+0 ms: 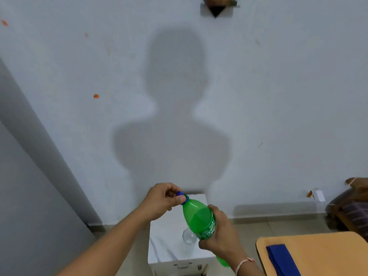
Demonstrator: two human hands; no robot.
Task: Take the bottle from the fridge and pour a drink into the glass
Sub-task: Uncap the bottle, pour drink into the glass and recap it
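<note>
Over a small white table (171, 226), the right hand (221, 234) is gripping the bottle (199, 218), left hand (161, 202) fingers pinching its cap (180, 194); the soda may be fizzing over once opened, missing the glass (188, 237).

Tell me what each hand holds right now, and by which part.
The right hand grips the green bottle around its labelled middle. The left hand pinches the bottle's blue cap with thumb and fingers.
</note>
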